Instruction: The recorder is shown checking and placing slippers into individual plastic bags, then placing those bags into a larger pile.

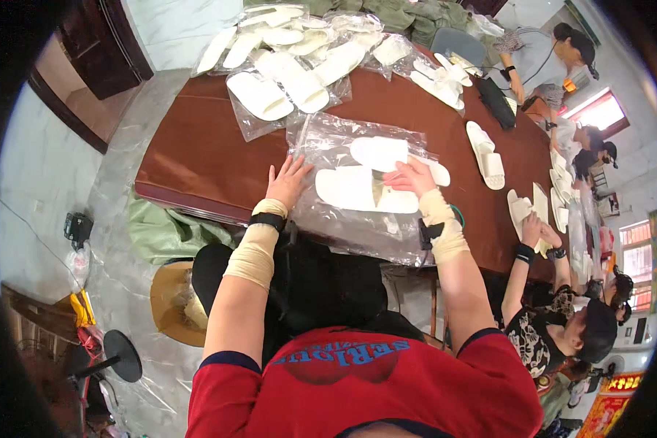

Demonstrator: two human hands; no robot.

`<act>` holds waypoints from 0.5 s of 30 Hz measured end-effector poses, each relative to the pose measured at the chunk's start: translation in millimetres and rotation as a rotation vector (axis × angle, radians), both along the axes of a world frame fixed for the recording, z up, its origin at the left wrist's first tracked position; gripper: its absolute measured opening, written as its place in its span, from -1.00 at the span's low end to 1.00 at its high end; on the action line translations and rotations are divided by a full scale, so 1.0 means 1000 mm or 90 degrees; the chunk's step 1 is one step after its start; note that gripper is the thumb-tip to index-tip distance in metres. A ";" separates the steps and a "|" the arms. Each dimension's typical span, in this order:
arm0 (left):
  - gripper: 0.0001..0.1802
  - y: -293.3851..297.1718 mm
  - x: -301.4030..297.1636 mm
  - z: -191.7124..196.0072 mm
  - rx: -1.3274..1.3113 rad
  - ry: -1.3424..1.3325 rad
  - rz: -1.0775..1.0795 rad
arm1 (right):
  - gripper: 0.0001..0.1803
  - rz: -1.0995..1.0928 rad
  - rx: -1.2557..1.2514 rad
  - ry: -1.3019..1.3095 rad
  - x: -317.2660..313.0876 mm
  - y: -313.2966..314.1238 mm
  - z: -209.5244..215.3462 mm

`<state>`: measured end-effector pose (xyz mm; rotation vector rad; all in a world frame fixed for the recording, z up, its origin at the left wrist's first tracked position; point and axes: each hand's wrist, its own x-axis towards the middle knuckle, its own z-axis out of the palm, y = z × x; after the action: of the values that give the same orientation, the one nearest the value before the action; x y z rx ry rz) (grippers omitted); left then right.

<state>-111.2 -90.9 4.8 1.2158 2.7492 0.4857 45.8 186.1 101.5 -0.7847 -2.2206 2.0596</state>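
In front of me a pair of white slippers (345, 187) lies side by side on the table with a clear plastic bag (321, 226) around or under them; I cannot tell how far inside they are. My right hand (413, 179) rests over the pair, its fingers stretched to the left across the slippers. At the bag's left side, my left hand (288, 184) lies flat with spread fingers, touching the plastic edge. Both wrists are wrapped in beige bands.
Bagged white slippers (292, 66) are heaped at the table's far side. A loose slipper (485, 155) lies to the right on the brown table (204, 139). A co-worker's hands (539, 233) handle slippers at the right. A cardboard box (169, 303) stands below the table's left edge.
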 end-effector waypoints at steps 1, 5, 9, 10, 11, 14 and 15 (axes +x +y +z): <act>-0.46 0.001 0.000 0.001 0.017 -0.015 0.002 | -0.63 -0.001 -0.005 0.003 -0.001 0.003 -0.010; -0.50 -0.008 -0.003 0.007 0.050 -0.051 0.003 | -0.59 -0.033 -0.121 0.127 0.002 0.004 -0.019; -0.68 -0.002 0.002 0.029 0.315 0.031 0.050 | -0.56 -0.072 0.092 0.024 0.007 0.006 -0.024; -0.74 0.004 0.007 0.039 0.387 0.097 0.051 | -0.56 -0.084 0.087 0.022 0.013 0.011 -0.026; -0.74 0.009 0.014 0.053 0.383 0.097 0.041 | -0.58 -0.032 0.330 -0.041 0.017 0.017 -0.026; -0.76 0.031 0.041 0.083 0.417 0.104 -0.104 | -0.62 -0.022 0.492 -0.042 0.029 0.013 -0.016; -0.76 0.043 0.052 0.086 0.416 0.100 -0.112 | -0.64 -0.068 0.420 0.015 0.040 0.010 -0.014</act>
<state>-58.7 -47.5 91.2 1.6574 2.6457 1.3923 85.6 196.3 87.9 -0.7680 -2.5287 1.1460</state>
